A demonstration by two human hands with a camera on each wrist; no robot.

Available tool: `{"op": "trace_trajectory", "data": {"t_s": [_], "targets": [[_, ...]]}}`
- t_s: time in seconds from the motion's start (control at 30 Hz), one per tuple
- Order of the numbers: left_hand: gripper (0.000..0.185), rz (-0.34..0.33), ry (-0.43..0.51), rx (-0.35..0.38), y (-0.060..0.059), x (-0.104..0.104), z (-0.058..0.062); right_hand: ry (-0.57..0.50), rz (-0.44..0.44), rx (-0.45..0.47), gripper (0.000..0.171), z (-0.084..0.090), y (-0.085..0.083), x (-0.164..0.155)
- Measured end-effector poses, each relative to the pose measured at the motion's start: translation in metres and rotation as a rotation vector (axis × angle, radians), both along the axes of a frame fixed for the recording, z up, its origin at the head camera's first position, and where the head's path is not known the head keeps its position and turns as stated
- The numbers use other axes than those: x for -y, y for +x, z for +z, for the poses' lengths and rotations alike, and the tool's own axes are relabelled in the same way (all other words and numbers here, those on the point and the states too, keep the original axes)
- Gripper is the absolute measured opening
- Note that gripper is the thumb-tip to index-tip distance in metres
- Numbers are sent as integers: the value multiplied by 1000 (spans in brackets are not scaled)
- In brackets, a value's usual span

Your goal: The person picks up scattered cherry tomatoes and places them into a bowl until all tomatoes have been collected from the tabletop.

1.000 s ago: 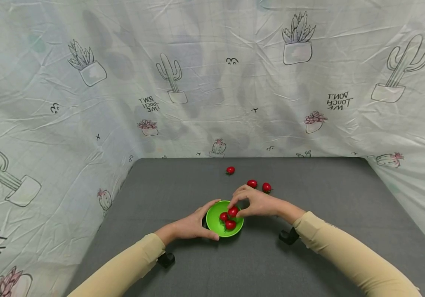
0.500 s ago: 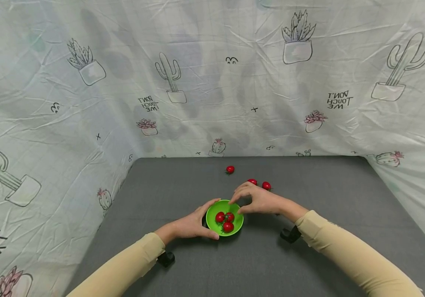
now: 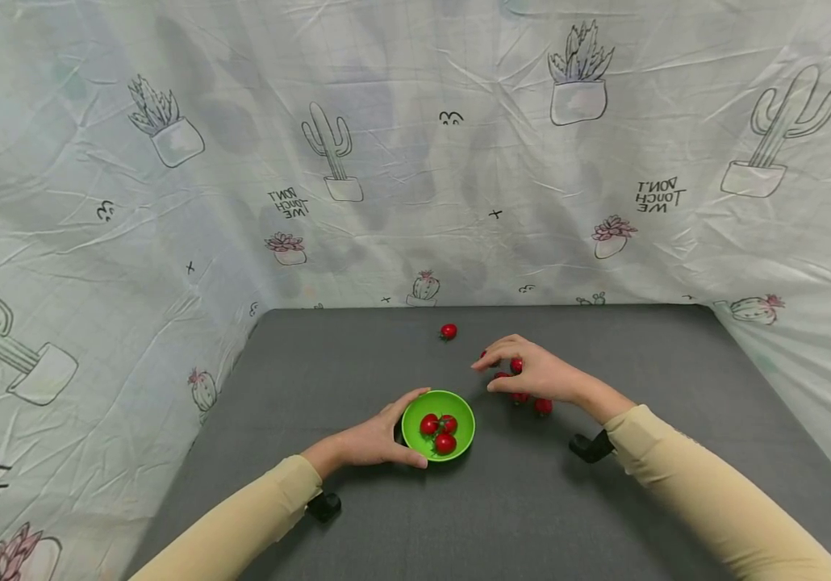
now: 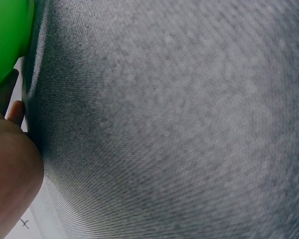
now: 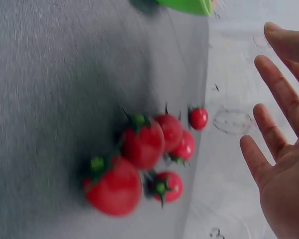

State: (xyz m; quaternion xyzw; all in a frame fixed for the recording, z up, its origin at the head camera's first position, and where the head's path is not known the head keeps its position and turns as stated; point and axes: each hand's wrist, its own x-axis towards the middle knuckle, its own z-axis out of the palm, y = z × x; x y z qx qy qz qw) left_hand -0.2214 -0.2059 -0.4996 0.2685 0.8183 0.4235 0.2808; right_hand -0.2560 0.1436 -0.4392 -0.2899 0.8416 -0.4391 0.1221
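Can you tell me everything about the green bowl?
The bowl is small, round and bright green, and looks like smooth plastic. It sits upright on the grey table. Three red tomatoes lie inside. The left hand holds its left side, thumb and fingers curled round the rim. The right hand is off to the right, not touching it.

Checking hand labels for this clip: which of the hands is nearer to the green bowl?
Left. The left hand holds the green bowl by its rim; the right hand is open, apart from it, above loose tomatoes.
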Motion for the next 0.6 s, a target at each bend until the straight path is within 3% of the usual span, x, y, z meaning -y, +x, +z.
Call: {"op": "trace_trajectory", "data": {"t_s": [0.27,0.6], "targets": [[109,4,11,6,1,0,0,35,-98,-33,37,8,2,-31],[108,5,-2,8,4,-1,2,67,-165,-39,45,1,7,-66]]}}
